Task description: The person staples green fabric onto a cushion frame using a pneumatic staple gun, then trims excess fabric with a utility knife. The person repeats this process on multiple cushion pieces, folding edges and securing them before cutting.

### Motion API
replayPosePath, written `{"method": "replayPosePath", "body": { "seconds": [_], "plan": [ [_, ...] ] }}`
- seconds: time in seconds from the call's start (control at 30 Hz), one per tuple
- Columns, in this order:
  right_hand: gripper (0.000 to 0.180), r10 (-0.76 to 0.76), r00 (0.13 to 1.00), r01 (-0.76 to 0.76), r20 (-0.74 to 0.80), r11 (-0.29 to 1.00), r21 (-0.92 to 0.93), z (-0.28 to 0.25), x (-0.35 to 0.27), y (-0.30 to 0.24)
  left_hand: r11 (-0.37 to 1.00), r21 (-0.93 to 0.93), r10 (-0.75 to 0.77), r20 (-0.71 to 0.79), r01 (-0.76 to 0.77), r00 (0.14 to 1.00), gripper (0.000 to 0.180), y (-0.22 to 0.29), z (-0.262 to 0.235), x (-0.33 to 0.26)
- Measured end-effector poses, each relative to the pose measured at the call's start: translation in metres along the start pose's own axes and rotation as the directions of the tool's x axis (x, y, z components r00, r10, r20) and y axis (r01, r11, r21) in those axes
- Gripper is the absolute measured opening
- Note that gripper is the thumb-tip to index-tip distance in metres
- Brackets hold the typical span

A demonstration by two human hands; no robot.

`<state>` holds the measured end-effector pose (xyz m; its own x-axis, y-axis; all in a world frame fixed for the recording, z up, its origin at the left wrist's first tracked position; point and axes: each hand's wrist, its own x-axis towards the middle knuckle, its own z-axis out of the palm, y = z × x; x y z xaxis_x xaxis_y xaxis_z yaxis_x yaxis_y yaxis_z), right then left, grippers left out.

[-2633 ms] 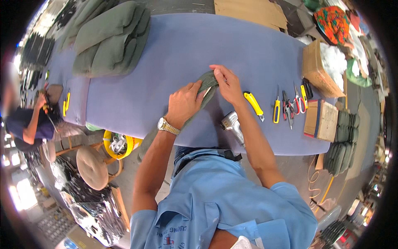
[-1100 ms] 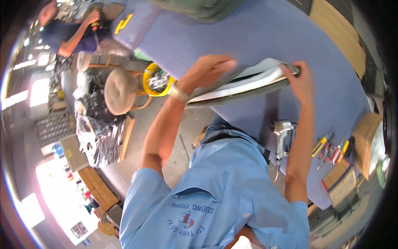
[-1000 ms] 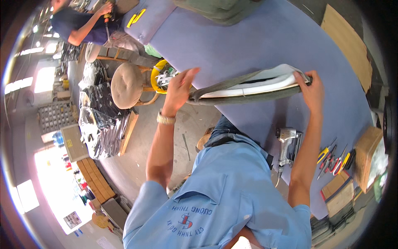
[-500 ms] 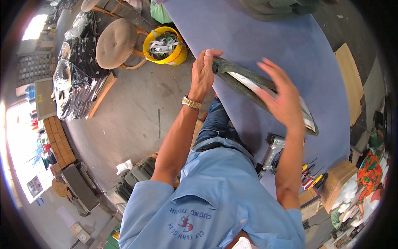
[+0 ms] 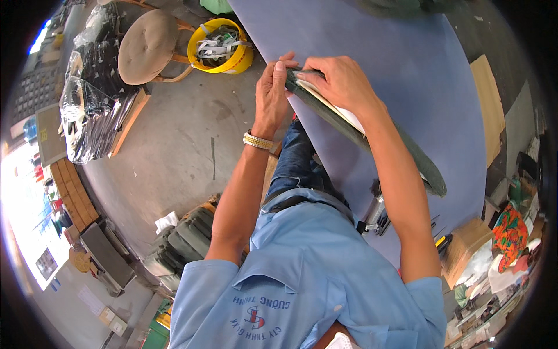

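A long dark green fabric-covered pad, with a pale inner layer showing along its open edge, stands on its side over the blue-grey tabletop. My left hand, a gold-toned band on its wrist, grips the pad's far left end between thumb and fingers. Close beside it, my right hand is closed on the fabric edge near that same end, thumb tucked toward the pale layer. My right forearm crosses over the pad's middle. Partly behind that forearm, a pneumatic staple gun lies on the table near my waist.
Left of the table stand a yellow bucket of straps and scraps and a round tufted stool. A plastic-wrapped dark stack sits farther left. Dark green cushions are piled by my left elbow. A cardboard box stands at right.
My right hand has moved left and away from me along the pad, from hovering blurred over its middle to gripping the edge beside my left hand. My left hand keeps its hold.
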<state>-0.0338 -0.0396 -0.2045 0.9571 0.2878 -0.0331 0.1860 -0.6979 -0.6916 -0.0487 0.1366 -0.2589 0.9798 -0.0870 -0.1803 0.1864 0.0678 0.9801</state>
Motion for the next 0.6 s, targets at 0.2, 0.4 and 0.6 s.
{"method": "replayPosePath", "body": {
  "seconds": [0.2, 0.4, 0.6],
  "plan": [
    [0.028, 0.129, 0.989, -0.14, 0.071, 0.973, 0.186, -0.005, -0.004, 0.011, 0.907, 0.342, 0.193, 0.178, -0.245, 0.965, 0.039, 0.012, -0.01, -0.01],
    [0.036, 0.077, 0.996, -0.059, -0.053, 0.957, 0.286, -0.017, -0.033, 0.017, 0.758, 0.599, 0.07, 0.319, -0.258, 0.945, 0.044, 0.041, -0.003, -0.003],
    [0.026, 0.344, 0.694, -0.251, -0.633, 0.939, 0.234, -0.062, -0.201, 0.029, 0.778, 0.596, 0.025, 0.288, -0.199, 0.957, 0.044, 0.023, -0.009, 0.015]
  ]
}}
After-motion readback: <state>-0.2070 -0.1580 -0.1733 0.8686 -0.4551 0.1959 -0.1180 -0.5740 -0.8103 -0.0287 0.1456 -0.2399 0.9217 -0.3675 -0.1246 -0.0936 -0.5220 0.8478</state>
